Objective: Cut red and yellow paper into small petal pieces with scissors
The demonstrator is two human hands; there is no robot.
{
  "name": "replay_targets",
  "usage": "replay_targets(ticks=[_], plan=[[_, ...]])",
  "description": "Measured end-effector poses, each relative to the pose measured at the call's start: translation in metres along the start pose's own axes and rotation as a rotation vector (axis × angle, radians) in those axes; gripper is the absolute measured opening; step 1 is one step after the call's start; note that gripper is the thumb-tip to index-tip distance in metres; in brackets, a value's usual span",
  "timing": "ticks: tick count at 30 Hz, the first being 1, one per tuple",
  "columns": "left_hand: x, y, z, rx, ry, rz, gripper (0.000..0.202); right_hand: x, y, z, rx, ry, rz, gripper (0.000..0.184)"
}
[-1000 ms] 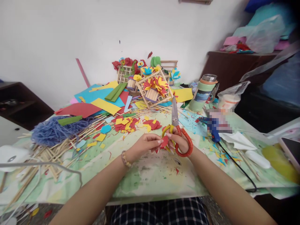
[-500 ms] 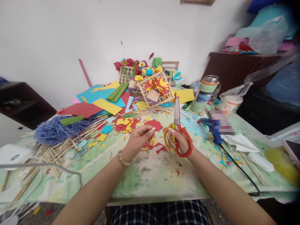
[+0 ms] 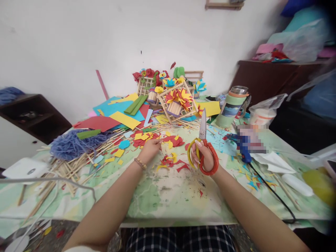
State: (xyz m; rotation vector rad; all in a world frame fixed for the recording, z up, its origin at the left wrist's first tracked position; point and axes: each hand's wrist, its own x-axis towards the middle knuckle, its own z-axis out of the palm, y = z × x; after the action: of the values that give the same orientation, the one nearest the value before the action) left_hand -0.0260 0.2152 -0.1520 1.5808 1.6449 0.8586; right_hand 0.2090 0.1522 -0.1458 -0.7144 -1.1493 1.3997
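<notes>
My right hand (image 3: 206, 156) grips a pair of scissors (image 3: 203, 126) by its yellow and red handles, the blades together and pointing away from me. To the left, my left hand (image 3: 150, 151), with a beaded bracelet at the wrist, is low over the table by the cut paper. Its fingers are curled together, and whatever they may hold is hidden. Just behind that hand lie small yellow and red paper pieces (image 3: 141, 136). A second heap of red and yellow petal shapes (image 3: 174, 140) is right of its fingertips. Nearer me are curved paper scraps (image 3: 170, 159).
Lattice stick frames with paper flowers (image 3: 178, 101) stand at the back. Blue yarn (image 3: 78, 143) and thin sticks lie left, beside a white device (image 3: 25, 169). Coloured sheets (image 3: 97, 122) overlap behind. A flask (image 3: 232, 106) and a blue glue gun (image 3: 244, 150) with its cord are right.
My left hand has moved away from the scissors, forward and left to the paper pieces. My right hand still holds the scissors in much the same place. The view has shifted slightly.
</notes>
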Motion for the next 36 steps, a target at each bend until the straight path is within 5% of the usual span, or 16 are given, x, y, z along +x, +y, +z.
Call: replay_targets(ticks=[6, 16, 25, 36], plan=[[0.002, -0.006, -0.008, 0.131, 0.112, 0.075, 0.035, 0.000, 0.001, 0.000, 0.022, 0.022, 0.001, 0.048], [-0.010, -0.003, 0.018, 0.083, -0.120, 0.226, 0.061, -0.003, 0.001, -0.002, -0.067, 0.022, 0.002, 0.049], [-0.013, -0.002, 0.017, 0.178, -0.017, 0.145, 0.059, -0.004, 0.001, -0.001, -0.102, 0.037, 0.002, 0.048], [-0.014, 0.004, 0.017, 0.256, -0.054, 0.164, 0.010, -0.004, 0.001, -0.002, -0.146, -0.005, 0.014, 0.049]])
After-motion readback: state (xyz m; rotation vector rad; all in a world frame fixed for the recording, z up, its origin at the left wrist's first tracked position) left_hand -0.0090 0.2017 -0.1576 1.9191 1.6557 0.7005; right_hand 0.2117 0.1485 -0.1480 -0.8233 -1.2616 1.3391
